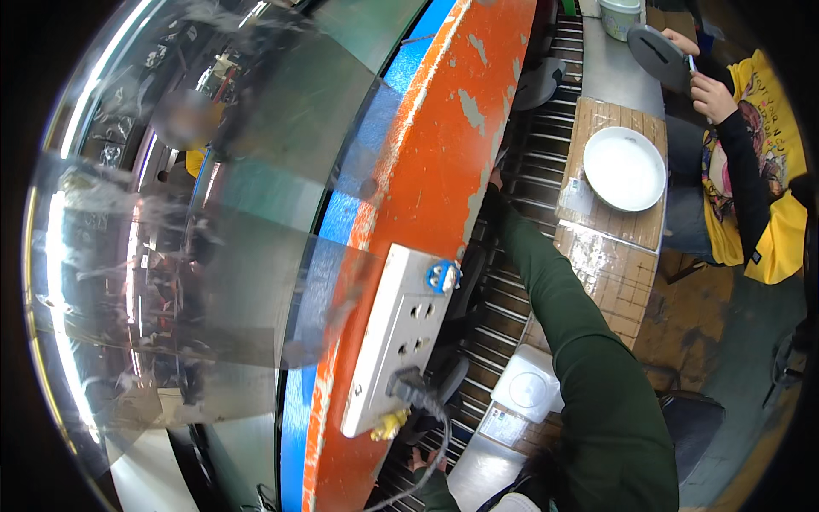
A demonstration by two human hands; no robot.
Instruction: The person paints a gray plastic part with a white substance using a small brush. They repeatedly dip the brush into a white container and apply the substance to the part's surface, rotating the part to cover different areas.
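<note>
— Rollers run the whole length of the conveyor [520,256] below me, metal bars side by side, with a big orange machine housing [426,171] curving over its left edge and shiny sheet-metal guarding beyond that. What do you make of the hands?

— I see my right hand [495,177] stretched far forward in a dark green sleeve, reaching into the slot where the orange housing meets the rollers. It is mostly tucked under the edge, so I cannot tell whether its fingers are spread or closed, or what they touch.

— And the left?

— My left hand [420,462] shows only as a sliver low down, near the rollers under the black cable [426,401]. Its fingers are hidden too.

— That cable?

— Plugged into a white power strip [397,337] fixed to the housing, probably mounted there to keep it off the moving bars.

— Anything on the side bench?

— I can make out a white round plate [625,168] lying on cardboard [618,222] taped over the side shelf, likely as padding, and a white square lid [527,388] nearer me. A seated person in yellow [768,171] works beside it, holding a dark round disc [655,53].
</note>
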